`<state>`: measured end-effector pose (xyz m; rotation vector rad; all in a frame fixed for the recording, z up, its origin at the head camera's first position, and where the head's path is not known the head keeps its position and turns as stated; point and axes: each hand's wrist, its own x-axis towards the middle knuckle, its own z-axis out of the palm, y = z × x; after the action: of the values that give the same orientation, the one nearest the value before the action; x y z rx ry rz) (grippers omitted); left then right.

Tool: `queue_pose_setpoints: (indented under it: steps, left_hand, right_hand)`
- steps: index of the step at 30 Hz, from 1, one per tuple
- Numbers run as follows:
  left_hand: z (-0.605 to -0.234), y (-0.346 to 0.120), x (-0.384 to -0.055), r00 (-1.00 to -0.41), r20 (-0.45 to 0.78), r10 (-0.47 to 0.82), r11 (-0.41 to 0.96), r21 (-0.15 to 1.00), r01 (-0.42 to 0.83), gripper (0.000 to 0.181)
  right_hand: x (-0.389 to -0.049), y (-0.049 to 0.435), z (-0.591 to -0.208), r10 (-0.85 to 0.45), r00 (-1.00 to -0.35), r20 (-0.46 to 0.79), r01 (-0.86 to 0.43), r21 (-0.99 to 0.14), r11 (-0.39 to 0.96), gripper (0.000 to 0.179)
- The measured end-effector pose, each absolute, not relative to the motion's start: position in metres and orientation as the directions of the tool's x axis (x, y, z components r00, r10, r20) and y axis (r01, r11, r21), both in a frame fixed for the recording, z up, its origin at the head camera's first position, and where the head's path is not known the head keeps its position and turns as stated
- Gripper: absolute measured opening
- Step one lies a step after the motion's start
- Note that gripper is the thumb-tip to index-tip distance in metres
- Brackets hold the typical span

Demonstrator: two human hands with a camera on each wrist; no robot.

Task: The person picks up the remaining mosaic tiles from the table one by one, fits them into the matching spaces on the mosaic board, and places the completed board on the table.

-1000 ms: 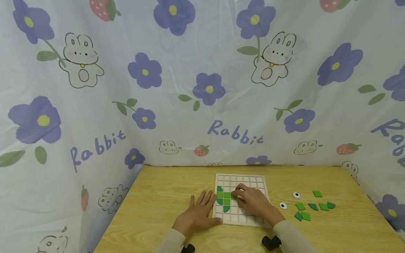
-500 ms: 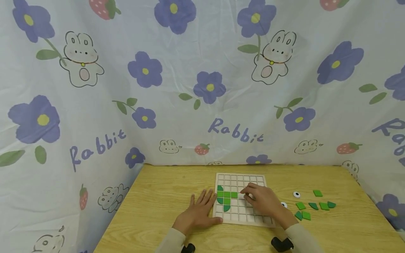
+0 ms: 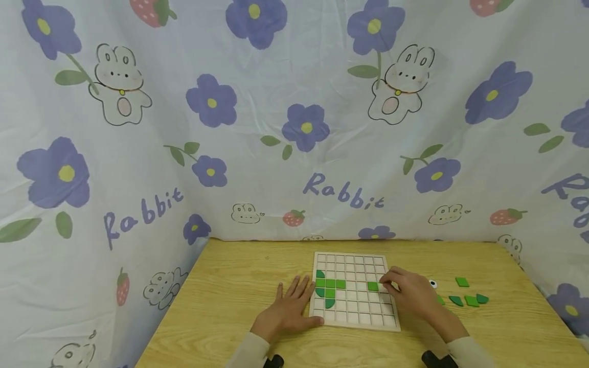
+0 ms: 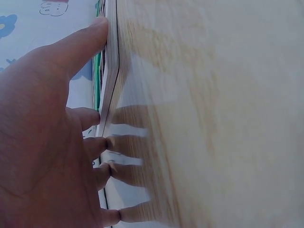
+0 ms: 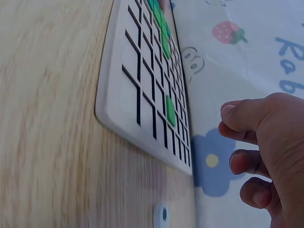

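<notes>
A pale wooden grid board (image 3: 354, 318) lies on the table, with green squares (image 3: 330, 283) and dark green rounded pieces (image 3: 330, 303) in its left columns. One lone green square (image 3: 373, 286) sits in a cell near the right side, also in the right wrist view. My left hand (image 3: 287, 312) rests spread on the table at the board's left edge, thumb at its near corner. Over the board's right edge is my right hand (image 3: 411, 294), just right of the lone square. Its fingers (image 5: 244, 114) curl loosely, with nothing seen between thumb and fingertips.
Right of the board lie loose pieces: a green square (image 3: 462, 282), another green square (image 3: 471, 301), dark green pieces (image 3: 456, 301) and a white eye disc (image 3: 433, 284), partly behind the right hand. A printed curtain (image 3: 257, 204) stands behind the wooden table (image 3: 230, 286).
My right hand let go of a green square beside the left group and moved right to the board's edge. The lone square on the right now shows. The left hand stayed still.
</notes>
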<state>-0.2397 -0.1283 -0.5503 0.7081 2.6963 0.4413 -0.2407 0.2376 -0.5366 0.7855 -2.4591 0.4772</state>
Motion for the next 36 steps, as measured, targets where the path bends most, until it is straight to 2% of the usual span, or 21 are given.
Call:
queue_pose_setpoints:
  steps: [10,17,28,36]
  left_hand:
    - [-0.547,-0.128,-0.24,-0.827,-0.227,0.514,0.832,0.366,0.416,0.099]
    - [-0.543,-0.128,-0.241,-0.823,-0.23,0.519,0.828,0.372,0.419,0.1]
    - [-0.541,-0.129,-0.244,-0.823,-0.237,0.516,0.831,0.372,0.413,0.099]
    - [-0.54,-0.129,-0.245,-0.819,-0.245,0.519,0.829,0.379,0.412,0.099]
  right_hand:
    - [-0.23,0.277,-0.525,-0.368,-0.739,0.565,-0.541,-0.172,0.823,0.018]
    - [-0.226,0.3,-0.525,-0.343,-0.746,0.571,-0.523,-0.183,0.832,0.025]
    - [-0.215,0.322,-0.527,-0.272,-0.84,0.469,-0.415,-0.233,0.879,0.017]
    - [-0.21,0.331,-0.529,-0.225,-0.909,0.35,-0.335,-0.295,0.895,0.011]
